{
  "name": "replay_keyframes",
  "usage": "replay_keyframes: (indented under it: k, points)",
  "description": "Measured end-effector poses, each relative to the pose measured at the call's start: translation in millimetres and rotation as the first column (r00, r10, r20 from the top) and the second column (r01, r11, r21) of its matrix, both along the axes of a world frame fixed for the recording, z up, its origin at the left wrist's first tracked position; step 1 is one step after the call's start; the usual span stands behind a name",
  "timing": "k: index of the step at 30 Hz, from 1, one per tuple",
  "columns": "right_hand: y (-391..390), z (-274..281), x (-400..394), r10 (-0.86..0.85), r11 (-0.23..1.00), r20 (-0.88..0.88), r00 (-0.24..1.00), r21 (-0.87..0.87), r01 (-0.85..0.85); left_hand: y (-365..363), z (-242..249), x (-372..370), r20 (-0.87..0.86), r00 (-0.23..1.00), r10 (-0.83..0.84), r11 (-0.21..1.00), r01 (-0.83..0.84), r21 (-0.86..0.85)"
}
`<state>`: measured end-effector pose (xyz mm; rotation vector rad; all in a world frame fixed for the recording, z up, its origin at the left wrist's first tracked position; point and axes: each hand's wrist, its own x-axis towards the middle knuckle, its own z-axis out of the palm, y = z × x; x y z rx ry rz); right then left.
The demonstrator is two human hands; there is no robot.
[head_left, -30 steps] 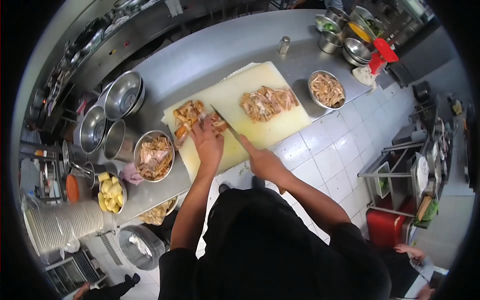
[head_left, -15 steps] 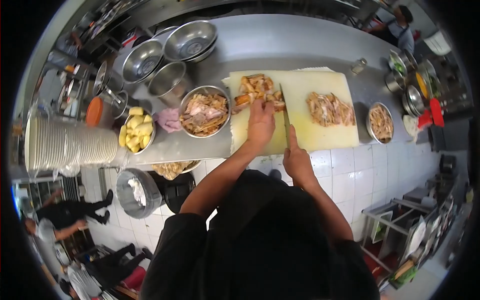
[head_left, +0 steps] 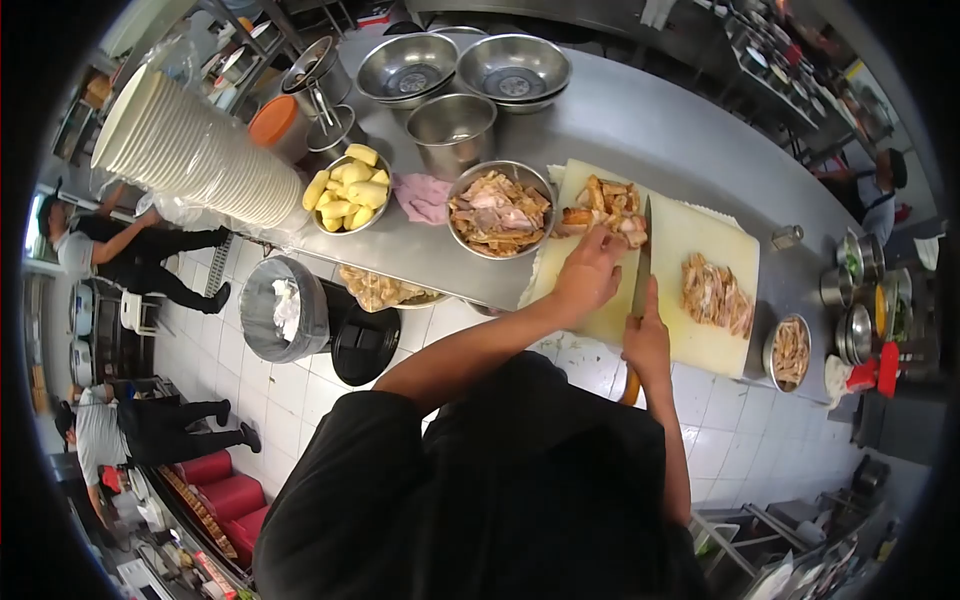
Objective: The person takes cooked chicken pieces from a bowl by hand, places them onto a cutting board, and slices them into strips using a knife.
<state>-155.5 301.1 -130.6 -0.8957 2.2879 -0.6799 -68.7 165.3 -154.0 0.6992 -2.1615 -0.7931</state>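
Observation:
My left hand (head_left: 592, 270) has its fingertips bent over browned cooked meat (head_left: 622, 232) on a pale cutting board (head_left: 712, 225), holding it down. In my right hand (head_left: 648, 338) is a knife (head_left: 642, 275) with a long blade and a wooden handle, its index finger stretched along the top of the blade. The blade stands just right of the meat, close to my left fingertips. A pile of sliced meat (head_left: 716, 293) lies on the board's right half. Beside the board's left edge is a steel bowl (head_left: 549, 222) full of meat pieces.
A small bowl of meat strips (head_left: 789, 352) stands right of the board. Leftward are a pink cloth (head_left: 422, 198), a bowl of peeled potatoes (head_left: 350, 190) and stacked white tubs (head_left: 200, 150). Steel bowls (head_left: 512, 68) stand behind. A lined bin (head_left: 284, 310) is below; several people work around.
The head view has turned, so the table and board appear shifted right and tilted. My left hand stays on the meat, and the knife stays in my right hand beside it.

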Motion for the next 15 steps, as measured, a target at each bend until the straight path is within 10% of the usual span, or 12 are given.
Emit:
replay_keyframes:
  k: [15]
  points:
    - [11.7, 23.9, 16.9, -0.134, 0.99, 0.143, 0.981, -0.023, 0.138, -55.7, 60.6, 46.1, 0.001, 0.998, 0.056, 0.984, -0.055, 0.166]
